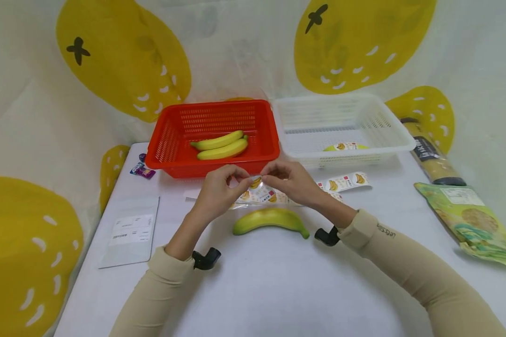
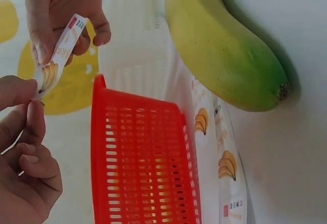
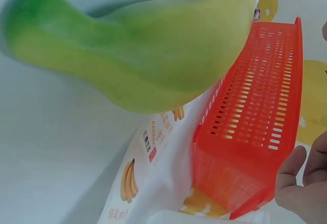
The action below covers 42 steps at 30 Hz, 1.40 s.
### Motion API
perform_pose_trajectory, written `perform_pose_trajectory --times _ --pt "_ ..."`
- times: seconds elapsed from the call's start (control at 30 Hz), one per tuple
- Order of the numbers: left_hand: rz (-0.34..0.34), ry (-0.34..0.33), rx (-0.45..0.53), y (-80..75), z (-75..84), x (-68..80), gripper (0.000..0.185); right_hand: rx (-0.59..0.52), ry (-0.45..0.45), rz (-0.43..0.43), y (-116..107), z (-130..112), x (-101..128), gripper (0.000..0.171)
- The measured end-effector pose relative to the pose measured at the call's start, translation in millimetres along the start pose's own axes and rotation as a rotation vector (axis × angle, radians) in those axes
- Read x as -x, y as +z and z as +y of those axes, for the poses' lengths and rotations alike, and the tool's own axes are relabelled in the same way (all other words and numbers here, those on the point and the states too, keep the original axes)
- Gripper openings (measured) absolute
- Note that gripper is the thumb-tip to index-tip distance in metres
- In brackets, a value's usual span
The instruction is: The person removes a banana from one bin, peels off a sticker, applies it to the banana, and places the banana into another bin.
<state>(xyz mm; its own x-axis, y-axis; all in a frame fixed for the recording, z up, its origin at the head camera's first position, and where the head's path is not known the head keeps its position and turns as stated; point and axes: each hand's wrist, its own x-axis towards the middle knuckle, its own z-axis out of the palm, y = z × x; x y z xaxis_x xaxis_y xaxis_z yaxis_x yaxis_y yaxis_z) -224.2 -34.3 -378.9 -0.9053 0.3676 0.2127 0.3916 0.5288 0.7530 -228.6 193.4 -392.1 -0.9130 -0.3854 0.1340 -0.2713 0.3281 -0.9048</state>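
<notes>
A sticker [image 1: 256, 181] is pinched by L hand [image 1: 219, 189] & R hand [image 1: 291, 181], above a banana [image 1: 271, 220], near red basket [image 1: 212, 135].

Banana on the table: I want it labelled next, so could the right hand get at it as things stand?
Probably yes. The banana lies bare on the table, just below the right hand, nothing between them. But both hands pinch a sticker, which the right hand's fingers must first release.
</notes>
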Motion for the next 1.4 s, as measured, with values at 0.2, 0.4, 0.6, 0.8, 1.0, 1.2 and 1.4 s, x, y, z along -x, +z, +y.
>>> perform_pose_trajectory --times 0.2,0.4,0.6,0.8,1.0,1.2,1.4 --pt "-0.06 -0.027 0.022 2.1 0.9 1.7 0.01 0.016 -0.014 -0.007 0.0 2.6 4.0 0.011" --pt "-0.079 -0.015 0.049 5.2 -0.9 3.6 0.01 0.021 -0.003 -0.005 -1.9 2.3 7.8 0.014" --pt "-0.099 -0.06 0.071 7.6 0.2 3.5 0.012 0.032 0.055 0.019 -7.4 3.1 14.7 0.019" --pt "-0.033 -0.151 0.213 6.3 -2.2 4.6 0.018 0.023 0.16 0.062 -22.8 13.2 28.9 0.024" --pt "0.015 -0.146 0.34 16.0 2.4 9.3 0.02 0.023 0.15 -0.023 -23.3 16.9 39.6 0.021" --pt "0.001 -0.126 0.388 26.3 3.6 11.4 0.017 0.006 0.172 -0.032 -20.8 12.6 41.2 0.017" --pt "-0.002 -0.15 0.392 30.5 3.5 12.6 0.017 0.011 0.174 -0.023 -22.4 13.1 43.0 0.018"
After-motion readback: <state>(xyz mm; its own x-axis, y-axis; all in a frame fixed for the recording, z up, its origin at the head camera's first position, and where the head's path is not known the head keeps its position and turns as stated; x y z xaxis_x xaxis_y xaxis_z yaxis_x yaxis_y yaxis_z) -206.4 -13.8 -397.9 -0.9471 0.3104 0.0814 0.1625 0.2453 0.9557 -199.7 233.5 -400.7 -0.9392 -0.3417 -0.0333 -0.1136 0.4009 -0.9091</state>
